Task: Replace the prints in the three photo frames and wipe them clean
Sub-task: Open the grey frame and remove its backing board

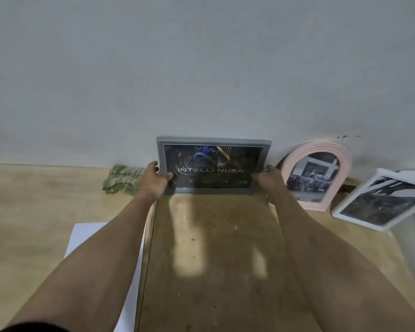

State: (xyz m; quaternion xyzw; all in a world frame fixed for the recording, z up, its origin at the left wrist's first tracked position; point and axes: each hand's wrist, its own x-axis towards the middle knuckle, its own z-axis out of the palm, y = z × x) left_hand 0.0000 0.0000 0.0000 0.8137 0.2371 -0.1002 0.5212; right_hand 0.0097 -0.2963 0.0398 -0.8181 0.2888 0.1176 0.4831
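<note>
— Three frames in all, and which one is in hand?

— One grey frame [213,165], standing upright against the wall [201,68] at the far edge of the surface [213,236]. Both hands hold it: the left hand [153,180] curls round its left edge with the thumb on the front, and the right hand [265,176] grips its right edge.

— How to set it well?

— Keep the bottom edge flat on the surface, lean the top back gently, and let go only when it sits steady (thumbs off the glass, or it needs wiping again)

— And the rest?

— One pink arched frame [317,178] just to its right, one white frame [379,202] tilted beyond that, one green cloth [121,179] beside the left hand, one white sheet [86,236] under the left forearm
</note>
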